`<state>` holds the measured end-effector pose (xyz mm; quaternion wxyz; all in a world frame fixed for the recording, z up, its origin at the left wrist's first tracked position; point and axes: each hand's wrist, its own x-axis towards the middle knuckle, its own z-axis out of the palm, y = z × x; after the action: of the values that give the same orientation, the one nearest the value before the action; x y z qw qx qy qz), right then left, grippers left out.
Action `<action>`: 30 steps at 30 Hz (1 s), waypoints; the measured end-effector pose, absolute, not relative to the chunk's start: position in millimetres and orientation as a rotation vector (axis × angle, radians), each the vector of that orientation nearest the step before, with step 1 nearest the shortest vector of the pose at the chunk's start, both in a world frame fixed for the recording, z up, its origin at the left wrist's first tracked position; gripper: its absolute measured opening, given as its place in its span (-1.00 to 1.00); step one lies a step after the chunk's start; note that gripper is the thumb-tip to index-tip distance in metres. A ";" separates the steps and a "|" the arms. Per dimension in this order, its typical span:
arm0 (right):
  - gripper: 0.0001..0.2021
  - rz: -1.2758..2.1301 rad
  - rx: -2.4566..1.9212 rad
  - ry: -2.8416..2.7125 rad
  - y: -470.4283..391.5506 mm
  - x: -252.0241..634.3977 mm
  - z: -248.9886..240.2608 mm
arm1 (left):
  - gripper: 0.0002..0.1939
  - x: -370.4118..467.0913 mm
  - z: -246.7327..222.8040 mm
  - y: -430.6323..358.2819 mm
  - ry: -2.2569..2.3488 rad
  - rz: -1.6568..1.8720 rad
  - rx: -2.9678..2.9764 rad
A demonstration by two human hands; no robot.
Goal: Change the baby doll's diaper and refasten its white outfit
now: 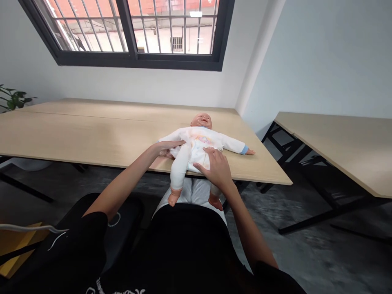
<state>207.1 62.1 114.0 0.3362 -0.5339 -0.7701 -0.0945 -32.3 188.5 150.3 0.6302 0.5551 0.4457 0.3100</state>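
Observation:
A baby doll (199, 141) in a white romper lies on its back at the near edge of a long wooden table (92, 130), head toward the wall, legs hanging over the edge. My left hand (168, 148) rests flat against the doll's side, over its arm and sleeve. My right hand (216, 167) lies palm down on the doll's lower belly and thigh, fingers spread on the white cloth. The doll's other arm (237, 145) stretches out to the right with a blue cuff. Neither hand visibly grips anything.
A second wooden table (337, 143) stands to the right across a gap with dark floor. A barred window (134, 28) sits above the table. A green plant (12, 100) shows at the far left. A yellow object (18, 245) lies low on the left.

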 end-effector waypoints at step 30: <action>-0.29 -0.286 -1.396 -2.015 62.4 205.8 112.3 | -0.58 -108.4 157.5 172.7 0.897 0.513 1.363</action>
<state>205.8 62.4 112.3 0.3307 -0.5339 -0.7705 -0.1095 -108.4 172.7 157.5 0.6561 0.6013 0.3958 0.2265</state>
